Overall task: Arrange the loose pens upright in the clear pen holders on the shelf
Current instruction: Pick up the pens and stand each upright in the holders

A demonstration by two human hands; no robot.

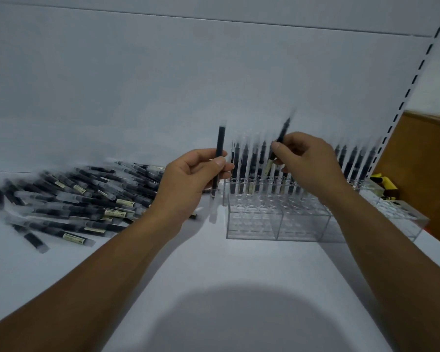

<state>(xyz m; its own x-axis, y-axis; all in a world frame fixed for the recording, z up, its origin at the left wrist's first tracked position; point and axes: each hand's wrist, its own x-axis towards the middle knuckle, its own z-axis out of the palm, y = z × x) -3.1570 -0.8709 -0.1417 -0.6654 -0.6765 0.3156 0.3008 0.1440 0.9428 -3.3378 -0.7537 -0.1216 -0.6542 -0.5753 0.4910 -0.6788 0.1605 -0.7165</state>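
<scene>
Clear acrylic forms the pen holder (277, 219) that stands on the white shelf (214, 270), a little right of the middle. A row of upright pens (244, 163) stands along its far side, dark barrels side by side, and the row runs on behind the person's right arm. A second clear holder (401, 214) sits just beside it to the right; I cannot tell whether the two touch.

The left hand (191, 179) has its fingers curled round a dark pen (219, 148), with the thumb pressed against the barrel. That pen is held upright just left of the holder, its lower tip close to the shelf; whether it touches is not clear. The right hand (308, 163) pinches a tilted pen (281, 138) between thumb and fingertips over the holder's far row. Its upper end leans to the right and is blurred, and a cream label shows low on the barrel.

Off to the left, the loose pens (81, 199) lie flat in a criss-cross heap against the back panel (188, 72), dark with pale labels. At the far right a slotted white upright (414, 80) rises at the shelf's end, and a yellow-and-black object (384, 184) lies behind the second holder, too small to make out. A round shadow (239, 318) falls on the near part of the shelf.
</scene>
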